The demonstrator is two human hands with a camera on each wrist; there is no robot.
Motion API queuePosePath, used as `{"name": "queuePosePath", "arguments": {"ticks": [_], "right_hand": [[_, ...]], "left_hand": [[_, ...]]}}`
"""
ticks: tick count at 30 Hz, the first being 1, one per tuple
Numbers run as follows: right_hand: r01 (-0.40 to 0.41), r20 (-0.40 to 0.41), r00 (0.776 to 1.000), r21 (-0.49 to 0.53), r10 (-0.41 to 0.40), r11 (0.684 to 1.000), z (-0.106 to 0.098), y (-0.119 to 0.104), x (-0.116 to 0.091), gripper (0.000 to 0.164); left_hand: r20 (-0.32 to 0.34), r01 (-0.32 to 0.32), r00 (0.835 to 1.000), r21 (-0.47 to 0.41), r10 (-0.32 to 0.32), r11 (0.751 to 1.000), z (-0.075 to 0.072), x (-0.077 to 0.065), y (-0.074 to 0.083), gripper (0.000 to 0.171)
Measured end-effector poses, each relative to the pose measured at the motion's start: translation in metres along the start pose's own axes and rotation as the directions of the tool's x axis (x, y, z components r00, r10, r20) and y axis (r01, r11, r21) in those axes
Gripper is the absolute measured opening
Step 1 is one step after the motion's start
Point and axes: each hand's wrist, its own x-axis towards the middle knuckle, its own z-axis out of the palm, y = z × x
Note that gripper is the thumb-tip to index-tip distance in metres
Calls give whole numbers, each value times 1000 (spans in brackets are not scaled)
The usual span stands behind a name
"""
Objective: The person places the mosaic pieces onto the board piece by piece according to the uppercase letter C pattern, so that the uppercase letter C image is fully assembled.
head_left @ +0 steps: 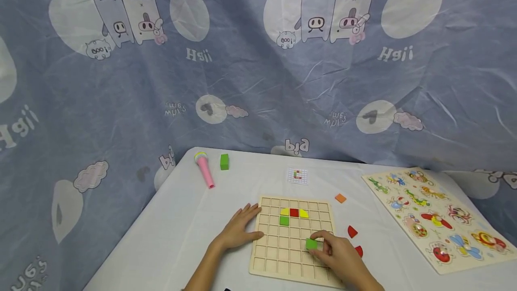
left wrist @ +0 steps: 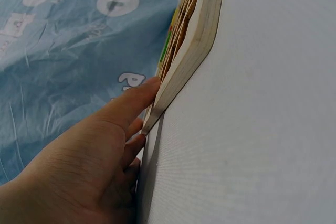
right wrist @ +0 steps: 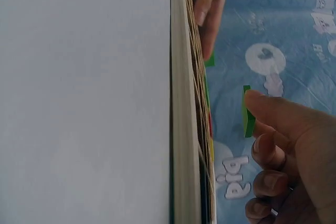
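A wooden grid board lies on the table in the head view. On its upper cells sit a red square tile with a yellow quarter-round tile on its left and another on its right. Below the left yellow one is a green square tile. My right hand pinches a second green square tile between thumb and fingers, over the board's right side. My left hand rests at the board's left edge with fingers extended, the thumb touching the rim.
Right of the board lie an orange tile and two red quarter-round tiles. A small pattern card lies behind it. A pink toy microphone and a green block stand back left. An insect puzzle board occupies the right.
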Motion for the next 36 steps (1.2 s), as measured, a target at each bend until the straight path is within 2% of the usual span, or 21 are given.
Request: {"name": "queuePosePath", "arguments": {"ticks": [5, 12, 15, 21, 36], "right_hand": [[18, 23, 1000, 28, -19, 999, 18, -7, 16, 24], [1, -27, 1000, 9, 0, 1000, 36, -12, 34, 24], [-8, -25, 1000, 9, 8, 1000, 42, -14, 40, 24], [-4, 5, 1000, 7, 4, 1000, 50, -11, 45, 25], [1, -2, 1000, -36, -2, 999, 58, -7, 48, 26]], "left_hand": [[-3, 5, 1000, -5, -5, 1000, 1, -1, 0, 76], [-4, -1, 1000, 6, 1, 1000, 2, -1, -3, 76], [-4, -3, 1000, 4, 3, 1000, 1, -1, -2, 76], [-3, -4, 1000, 3, 4, 1000, 1, 0, -1, 76], [3, 0, 1000, 4, 0, 1000, 0, 1, 0, 76]]}}
